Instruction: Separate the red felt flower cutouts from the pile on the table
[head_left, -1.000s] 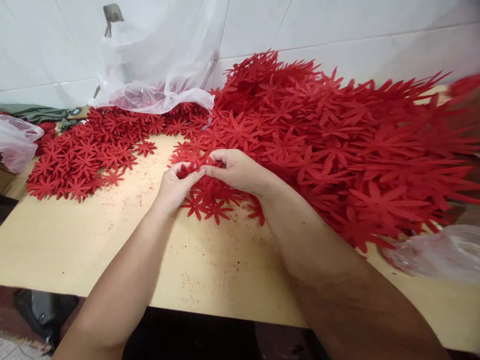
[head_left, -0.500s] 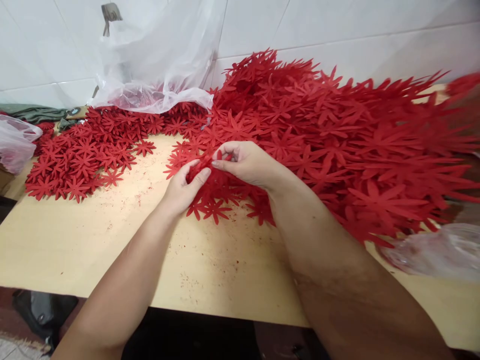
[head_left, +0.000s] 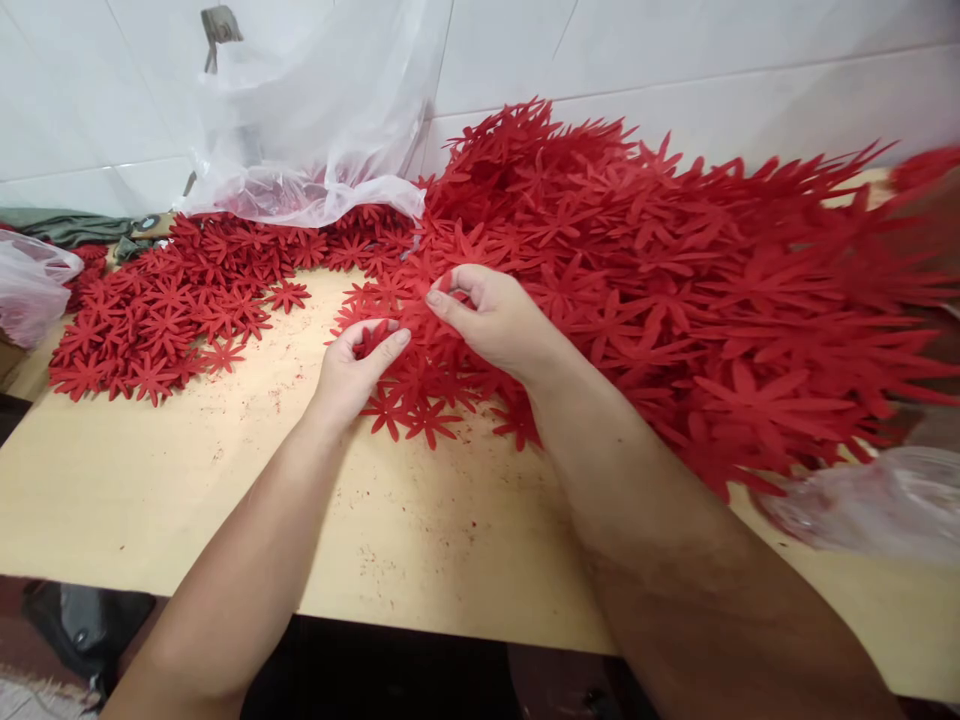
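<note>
My left hand (head_left: 356, 365) pinches a red flower-shaped cutout (head_left: 375, 338) between thumb and fingers, low over the near edge of a big heap. Up and to the right of it, my right hand (head_left: 480, 310) is closed, with a bit of a red petal piece (head_left: 444, 284) showing between thumb and forefinger. A small gap separates the two hands. Beneath and behind them spreads a large heap of red flower cutouts (head_left: 600, 240), each with several long petals. Some single cutouts (head_left: 433, 422) lie on the table just below the hands.
A second pile of red flower cutouts (head_left: 165, 310) covers the table's left side. White plastic bags (head_left: 315, 130) stand at the wall, with another bag (head_left: 34, 285) far left and a clear one (head_left: 885, 505) at right. Red crumbs dot the wooden table (head_left: 247, 470).
My hands have moved apart. The left went slightly left and down with its cutout, and the right rose a little. The heaps look unchanged.
</note>
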